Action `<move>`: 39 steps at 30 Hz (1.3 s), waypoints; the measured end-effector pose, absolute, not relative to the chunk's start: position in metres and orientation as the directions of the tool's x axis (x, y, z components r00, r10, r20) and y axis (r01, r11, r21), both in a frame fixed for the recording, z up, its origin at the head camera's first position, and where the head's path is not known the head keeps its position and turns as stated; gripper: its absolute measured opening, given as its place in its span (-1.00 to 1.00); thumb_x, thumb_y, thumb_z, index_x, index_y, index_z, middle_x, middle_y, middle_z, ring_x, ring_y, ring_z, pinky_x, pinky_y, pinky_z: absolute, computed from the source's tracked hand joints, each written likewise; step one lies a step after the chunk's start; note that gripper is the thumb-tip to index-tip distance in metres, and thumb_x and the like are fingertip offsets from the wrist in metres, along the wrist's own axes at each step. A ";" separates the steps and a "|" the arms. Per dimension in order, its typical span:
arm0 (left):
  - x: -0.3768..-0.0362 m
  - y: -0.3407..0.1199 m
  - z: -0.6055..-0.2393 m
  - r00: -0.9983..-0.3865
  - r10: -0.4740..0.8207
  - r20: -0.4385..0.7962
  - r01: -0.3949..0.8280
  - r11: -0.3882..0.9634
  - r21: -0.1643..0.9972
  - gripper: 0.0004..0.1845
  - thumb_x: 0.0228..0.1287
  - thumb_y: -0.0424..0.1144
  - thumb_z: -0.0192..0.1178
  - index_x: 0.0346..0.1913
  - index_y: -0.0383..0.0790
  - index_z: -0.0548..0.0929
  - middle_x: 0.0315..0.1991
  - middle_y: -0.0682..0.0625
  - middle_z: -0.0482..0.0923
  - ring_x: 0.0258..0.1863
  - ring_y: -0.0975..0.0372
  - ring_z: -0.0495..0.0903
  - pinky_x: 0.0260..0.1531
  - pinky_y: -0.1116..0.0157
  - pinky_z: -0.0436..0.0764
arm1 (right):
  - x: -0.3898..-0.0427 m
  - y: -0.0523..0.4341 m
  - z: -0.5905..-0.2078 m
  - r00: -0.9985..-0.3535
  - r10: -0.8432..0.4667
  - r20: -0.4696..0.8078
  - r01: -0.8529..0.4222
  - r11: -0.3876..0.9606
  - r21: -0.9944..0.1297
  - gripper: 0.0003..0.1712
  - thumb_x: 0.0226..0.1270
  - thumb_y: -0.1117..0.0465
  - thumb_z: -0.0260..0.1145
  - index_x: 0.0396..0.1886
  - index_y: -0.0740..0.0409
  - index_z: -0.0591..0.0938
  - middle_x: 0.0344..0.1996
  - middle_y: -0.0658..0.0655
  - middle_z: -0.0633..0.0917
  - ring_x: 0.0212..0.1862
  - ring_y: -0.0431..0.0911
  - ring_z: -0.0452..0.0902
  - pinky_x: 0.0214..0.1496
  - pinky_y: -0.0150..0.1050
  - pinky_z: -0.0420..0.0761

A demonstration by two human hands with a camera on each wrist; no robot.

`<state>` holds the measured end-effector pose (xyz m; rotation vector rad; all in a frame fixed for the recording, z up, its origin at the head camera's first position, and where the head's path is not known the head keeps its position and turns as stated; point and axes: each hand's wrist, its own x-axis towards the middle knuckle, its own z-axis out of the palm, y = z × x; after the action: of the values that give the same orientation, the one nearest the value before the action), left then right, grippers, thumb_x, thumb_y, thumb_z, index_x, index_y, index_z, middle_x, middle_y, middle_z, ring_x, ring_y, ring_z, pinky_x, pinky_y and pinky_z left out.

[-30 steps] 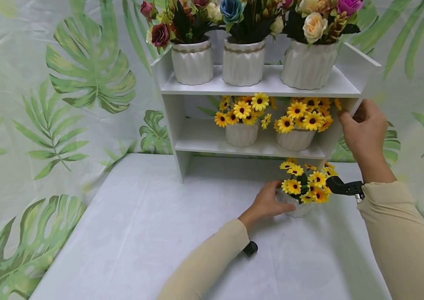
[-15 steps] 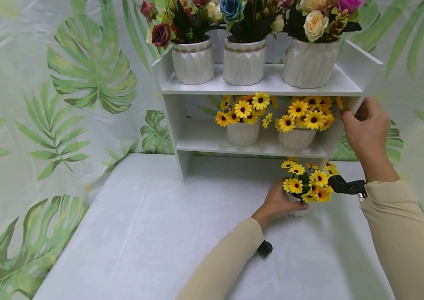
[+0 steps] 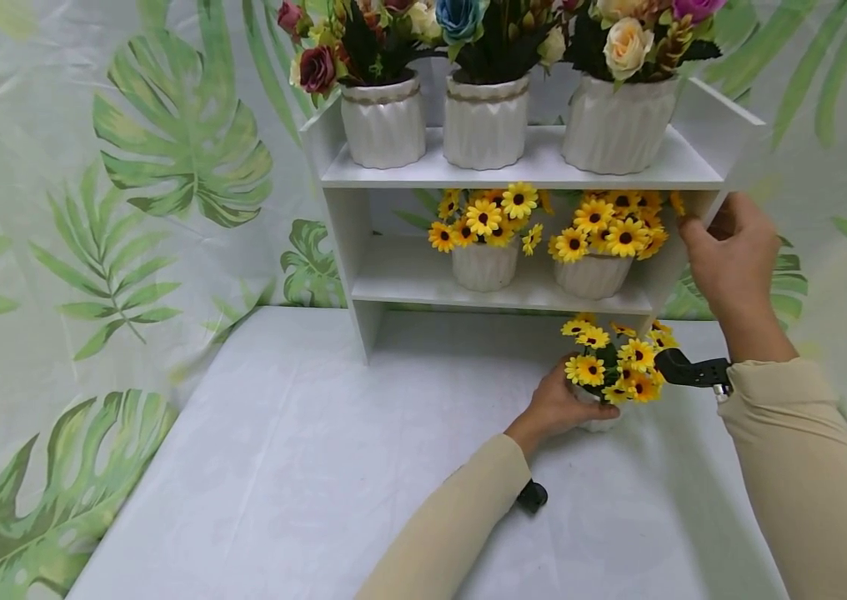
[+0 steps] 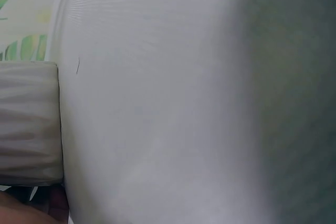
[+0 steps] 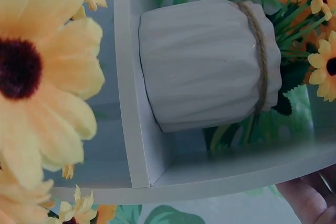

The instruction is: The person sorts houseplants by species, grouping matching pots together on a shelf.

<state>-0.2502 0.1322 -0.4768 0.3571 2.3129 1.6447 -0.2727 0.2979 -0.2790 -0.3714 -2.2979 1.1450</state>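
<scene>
My left hand [image 3: 560, 402] grips a small white pot [image 3: 600, 424] of yellow daisy-like flowers [image 3: 634, 357] on the table. The thumb lies across its front; the far fingers are hidden behind it. In the left wrist view the ribbed pot [image 4: 26, 124] lies along the left edge, with part of my hand [image 4: 26, 208] below. My right hand [image 3: 740, 254] holds the right side panel of a white shelf [image 3: 408, 283], thumb at the front edge, fingers mostly hidden outside. The right wrist view catches this hand [image 5: 307, 200] at the panel, near a twine-tied pot [image 5: 205, 66].
On the middle shelf board are two pots of yellow flowers, a left pot [image 3: 484, 267] and a right pot [image 3: 593, 277]. Three larger pots with roses, among them a left one [image 3: 383, 125], line the top. A leaf-printed cloth [image 3: 168, 167] hangs behind the white table [image 3: 303, 467].
My left hand has slid right and closed further round the pot, its thumb now reaching across the front. My right hand keeps its hold on the shelf panel.
</scene>
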 end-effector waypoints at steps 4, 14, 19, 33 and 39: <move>-0.250 0.133 -0.476 -0.931 0.353 -0.092 0.035 0.339 0.940 -0.10 -0.07 -0.09 0.60 0.36 0.29 0.34 0.31 0.32 0.44 0.34 0.37 0.40 0.40 0.22 0.38 | -0.273 0.298 -0.279 -0.817 0.467 0.339 0.009 0.599 -0.801 -0.45 0.41 -0.08 0.12 0.38 -0.21 0.44 0.32 0.08 0.57 0.15 -0.22 0.52 0.33 -0.10 0.55; -0.249 0.137 -0.472 -0.947 0.311 -0.075 0.057 0.396 0.917 -0.05 -0.18 -0.04 0.64 0.33 0.34 0.34 0.24 0.36 0.46 0.27 0.40 0.45 0.33 0.25 0.43 | -0.273 0.297 -0.279 -0.816 0.468 0.339 0.008 0.595 -0.803 -0.45 0.41 -0.08 0.12 0.38 -0.23 0.45 0.32 0.06 0.56 0.18 -0.21 0.51 0.36 -0.08 0.53; -0.248 0.137 -0.468 -0.953 0.298 -0.058 0.081 0.433 0.898 -0.06 -0.18 -0.04 0.64 0.33 0.29 0.36 0.23 0.34 0.49 0.24 0.41 0.47 0.30 0.27 0.45 | -0.274 0.298 -0.279 -0.813 0.468 0.346 -0.003 0.591 -0.807 -0.47 0.41 -0.06 0.13 0.36 -0.21 0.46 0.30 0.06 0.58 0.13 -0.27 0.51 0.34 -0.13 0.54; -0.227 0.050 -0.443 -0.880 0.475 0.019 0.193 0.321 0.927 -0.11 -0.09 -0.06 0.59 0.34 0.33 0.35 0.26 0.32 0.48 0.26 0.42 0.46 0.29 0.26 0.47 | -0.274 0.302 -0.279 -0.802 0.473 0.364 -0.013 0.595 -0.803 -0.49 0.37 -0.03 0.17 0.29 -0.05 0.53 0.00 -0.13 0.62 -0.08 -0.42 0.48 0.03 -0.42 0.51; -0.212 -0.014 -0.433 -0.895 0.444 0.033 0.162 0.254 0.954 -0.14 -0.07 -0.08 0.58 0.33 0.33 0.36 0.27 0.29 0.48 0.31 0.34 0.45 0.37 0.14 0.40 | -0.276 0.300 -0.280 -0.812 0.480 0.331 0.010 0.578 -0.816 -0.46 0.38 -0.05 0.15 0.34 -0.12 0.48 0.09 -0.10 0.60 -0.01 -0.37 0.48 0.15 -0.34 0.54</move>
<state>-0.2119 -0.0141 -0.4332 0.5654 2.2835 1.6907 -0.2758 0.2999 -0.2798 -0.3902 -2.2812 1.1741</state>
